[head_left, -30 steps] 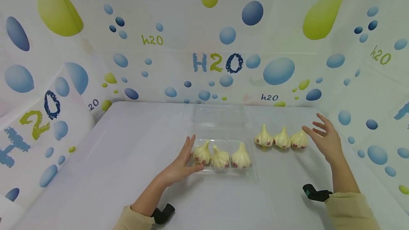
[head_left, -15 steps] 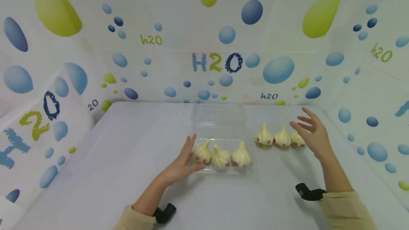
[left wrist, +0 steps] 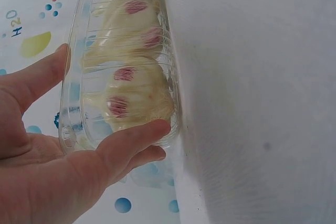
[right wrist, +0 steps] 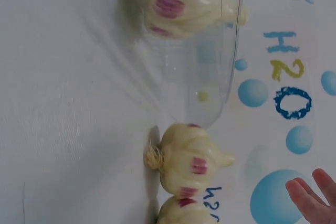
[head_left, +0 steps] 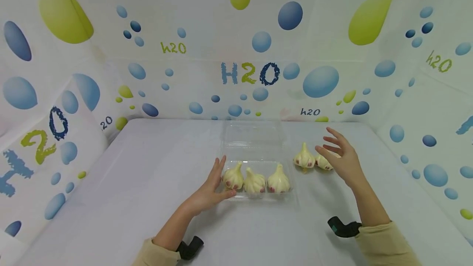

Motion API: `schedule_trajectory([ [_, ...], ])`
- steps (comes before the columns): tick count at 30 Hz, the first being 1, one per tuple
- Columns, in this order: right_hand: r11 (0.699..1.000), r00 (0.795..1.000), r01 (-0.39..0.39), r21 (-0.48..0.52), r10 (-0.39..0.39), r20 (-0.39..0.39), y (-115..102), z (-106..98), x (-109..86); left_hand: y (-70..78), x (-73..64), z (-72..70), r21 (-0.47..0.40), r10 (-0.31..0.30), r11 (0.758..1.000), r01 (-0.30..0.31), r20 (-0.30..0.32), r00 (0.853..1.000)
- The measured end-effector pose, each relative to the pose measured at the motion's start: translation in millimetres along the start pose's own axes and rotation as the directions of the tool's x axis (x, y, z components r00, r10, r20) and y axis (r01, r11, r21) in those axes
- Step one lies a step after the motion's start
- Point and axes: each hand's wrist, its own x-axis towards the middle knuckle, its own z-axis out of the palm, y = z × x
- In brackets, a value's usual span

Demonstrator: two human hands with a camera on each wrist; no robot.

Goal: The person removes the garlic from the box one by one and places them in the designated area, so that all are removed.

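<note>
A clear plastic clamshell box [head_left: 240, 196] lies with its lid folded back, holding a row of three garlic bulbs [head_left: 278, 180]. Spread fingers of my left hand [head_left: 207, 194] touch its left end, one along the front wall and others by the side, as the left wrist view [left wrist: 63, 166] also shows. Right of the box, a garlic bulb [head_left: 304, 157] with roots stands beside a second bulb [head_left: 323, 162]. My right hand [head_left: 343, 159], fingers apart and loosely bent, is above and right of that second bulb and hides the third in this row. It holds nothing.
The open lid [head_left: 253, 132] lies flat behind the box. A white table [head_left: 166, 147] carries everything, with a printed bubble-pattern curtain [head_left: 207, 24] behind and at both sides. Black wrist devices [head_left: 343, 227] extend beneath both forearms.
My right hand has moved left along the loose bulbs, from beside the rightmost one to over it, covering it. The left hand and the box have stayed put.
</note>
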Motion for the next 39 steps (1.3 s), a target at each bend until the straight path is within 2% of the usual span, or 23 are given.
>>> schedule_trajectory([
  [6, 0.999, 0.999, 0.033, 0.022, -0.033, 0.024, -5, 19, 0.2, 0.1, -0.1, 0.2, -0.006, 0.001, 1.000, -0.001, -0.004, 1.000],
  [18, 0.980, 0.990, 0.095, 0.175, -0.111, 0.082, -34, 59, 1.3, -3.1, 1.0, -0.4, 0.005, -0.008, 1.000, 0.008, 0.004, 1.000],
  [31, 0.957, 0.979, 0.104, 0.271, -0.147, 0.144, -56, 90, 0.5, 0.6, 0.3, 0.3, -0.001, -0.011, 1.000, 0.011, -0.002, 1.000],
  [39, 0.949, 0.962, 0.099, 0.299, -0.168, 0.215, -66, 110, -8.3, 0.0, 0.7, 0.4, 0.006, -0.018, 1.000, 0.018, -0.006, 1.000],
])
